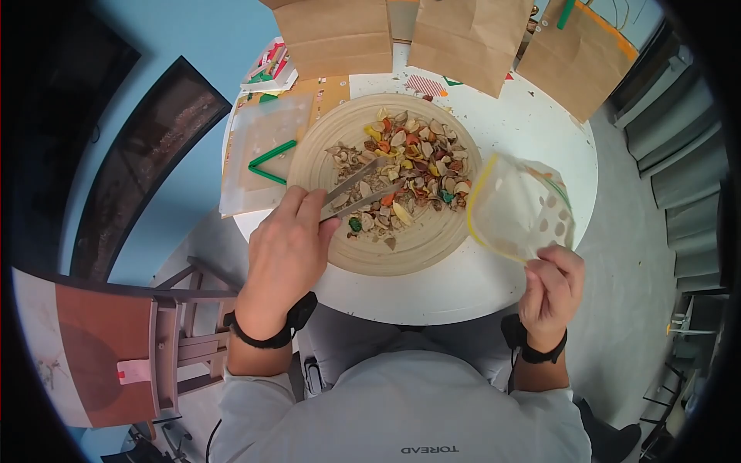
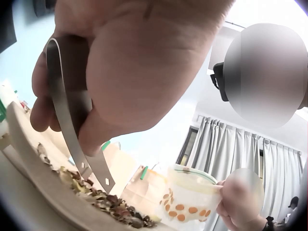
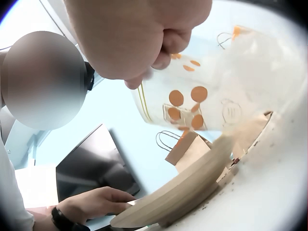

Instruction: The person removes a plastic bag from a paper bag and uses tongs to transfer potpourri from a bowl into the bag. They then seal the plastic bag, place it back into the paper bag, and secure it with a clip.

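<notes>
Tongs in one hand, a see-through bag in the other

The left hand has its fingers curled round the metal tongs. Their two tips are apart, over the dried bits on the big round plate. The right hand pinches the bag by its edge, near the plate's right side. The plate sits on a white table, with brown paper bags behind it

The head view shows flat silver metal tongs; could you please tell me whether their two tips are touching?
No, the tongs have a gap between their tips, over colourful dried pieces on a round wooden plate.
</notes>
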Motion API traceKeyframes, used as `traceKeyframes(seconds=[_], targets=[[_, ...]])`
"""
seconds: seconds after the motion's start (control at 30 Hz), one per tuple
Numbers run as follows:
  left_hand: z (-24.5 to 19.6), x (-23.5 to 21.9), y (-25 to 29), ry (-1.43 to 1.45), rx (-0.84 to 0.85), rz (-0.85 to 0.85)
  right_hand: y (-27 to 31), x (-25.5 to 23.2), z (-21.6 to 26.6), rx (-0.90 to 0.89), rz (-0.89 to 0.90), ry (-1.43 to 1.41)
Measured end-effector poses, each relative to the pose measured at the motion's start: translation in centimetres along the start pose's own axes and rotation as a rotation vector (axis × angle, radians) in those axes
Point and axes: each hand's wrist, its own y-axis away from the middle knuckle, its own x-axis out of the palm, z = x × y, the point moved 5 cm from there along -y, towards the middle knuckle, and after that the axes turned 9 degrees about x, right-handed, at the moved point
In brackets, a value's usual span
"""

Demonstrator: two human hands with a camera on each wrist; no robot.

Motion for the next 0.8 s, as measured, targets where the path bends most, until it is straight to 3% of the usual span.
traceKeyframes(seconds=[0.2, 0.3, 0.4, 0.53, 0.8], targets=[[-5.0, 0.6, -4.5, 0.11, 0.314, -0.009, 3.4, -0.4, -1.3, 0.246, -0.254, 0.031], [-6.9, 2.0, -5.8, 0.067, 0.411, 0.02, 3.1, -0.9, -1.4, 0.24, -0.326, 0.002], [-7.2, 3.3, -6.3, -0.003, 0.418, 0.087, 2.8, -0.7, -1.1, 0.227, -0.273, -0.032], [-5.1, 4.0, -5.4, -0.016, 0.341, 0.108, 1.8, 0.2, -0.2, 0.068, -0.111, 0.04], [-2.1, 0.6, -3.4, -0.04, 0.224, 0.109, 0.6, 2.4, 0.7, 0.087, 0.076, -0.057]])
